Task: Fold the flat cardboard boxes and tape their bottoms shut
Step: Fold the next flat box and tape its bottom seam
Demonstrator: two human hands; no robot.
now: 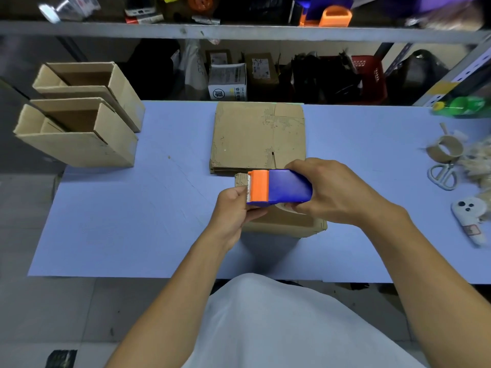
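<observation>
The right hand (333, 192) grips the tape dispenser (279, 188) over a folded box (287, 221) while the left hand (235, 208) pinches its tape end, so taping seems about to start, calling for a straight pull along the bottom seam.

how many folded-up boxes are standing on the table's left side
2. One open box stands at the far-left corner, the other open box just in front of it, nearer the person. None looks hidden behind them.

Blue-and-orange tape dispenser (279, 187), pale blue table (132, 208)
</observation>
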